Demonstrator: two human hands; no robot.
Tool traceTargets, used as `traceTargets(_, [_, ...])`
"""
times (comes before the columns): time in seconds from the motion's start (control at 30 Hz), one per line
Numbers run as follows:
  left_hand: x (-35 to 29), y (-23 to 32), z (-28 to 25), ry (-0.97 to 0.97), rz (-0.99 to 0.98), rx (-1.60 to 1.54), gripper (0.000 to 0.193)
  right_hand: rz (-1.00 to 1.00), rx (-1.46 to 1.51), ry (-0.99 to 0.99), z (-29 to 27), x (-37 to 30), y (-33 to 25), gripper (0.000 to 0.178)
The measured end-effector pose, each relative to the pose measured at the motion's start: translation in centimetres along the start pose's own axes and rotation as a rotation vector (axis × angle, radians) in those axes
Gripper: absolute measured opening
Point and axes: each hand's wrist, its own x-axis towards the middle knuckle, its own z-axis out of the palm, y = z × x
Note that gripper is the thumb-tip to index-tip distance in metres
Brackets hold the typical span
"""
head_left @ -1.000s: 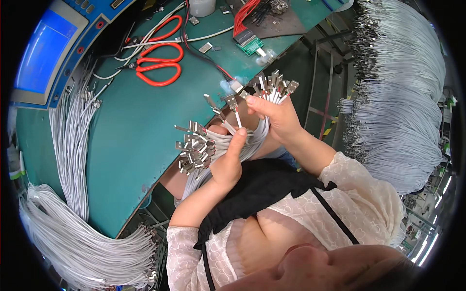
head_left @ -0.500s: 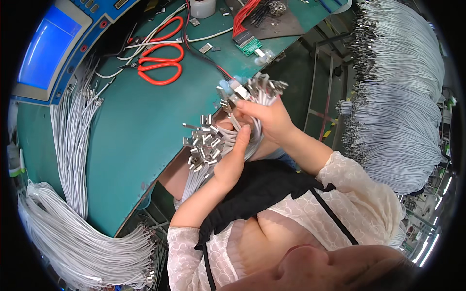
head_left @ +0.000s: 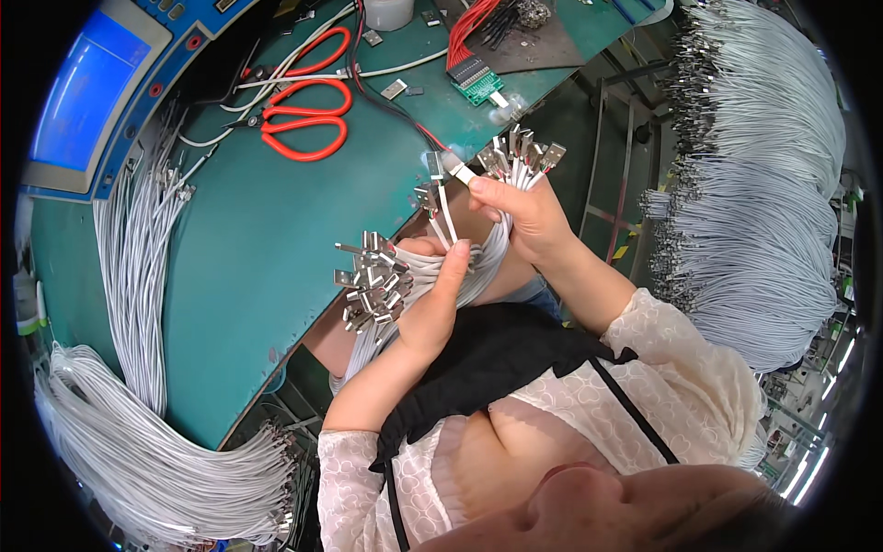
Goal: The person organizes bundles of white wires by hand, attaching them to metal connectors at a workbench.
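Observation:
My left hand is closed round a bundle of grey-white USB cables, whose bare metal plugs fan out on its left side. Two single cables stand up past its thumb, their metal plugs near the table edge. A second bunch of USB plugs sticks up out of my right hand, which is wrapped round their cables. Against its thumb lies a white plug end, in line with a red and black lead. Whether they are joined is hard to make out.
Orange-handled scissors lie on the green table. Beyond are a green circuit board with red wires and a blue-framed instrument. Cable bundles lie at left and lower left; large cable stacks stand at right.
My right hand has shifted slightly right, away from my left, and its plugs have spread apart. Two single cables now stand clear between the hands. The left bundle has moved a little left.

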Motion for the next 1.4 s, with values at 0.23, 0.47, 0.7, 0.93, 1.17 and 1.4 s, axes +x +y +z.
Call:
traceTargets(0.23, [-0.1, 0.8, 0.0, -0.008, -0.123, -0.081, 0.019, -0.022, -0.028, 0.002, 0.1, 0.3, 0.4, 0.008])
traceTargets(0.47, [-0.6, 0.7, -0.1, -0.135, -0.176, 0.012, 0.018, 0.068, 0.026, 0.014, 1.6, 0.3, -0.3, 0.01])
traceTargets(0.7, [0.1, 0.4, -0.1, -0.227, -0.031, 0.241, 0.019, 0.112, 0.042, -0.028, 0.0, -1.1, 0.3, 0.01])
traceTargets(0.93, [0.2, -0.4, 0.7, -0.037, 0.096, 0.074, 0.019, 0.026, -0.022, 0.02, -0.3, 0.6, 0.5, 0.011])
traceTargets(1.17, [0.2, -0.2, 0.7, -0.01, 0.07, 0.033, 0.023, 0.081, -0.048, 0.0, 1.4, 0.5, -0.7, 0.01])
traceTargets(1.4, [0.0, 0.8, 1.1, -0.08, -0.032, 0.133, 0.024, 0.161, 0.065, 0.04, 1.1, -1.0, -0.3, 0.009])
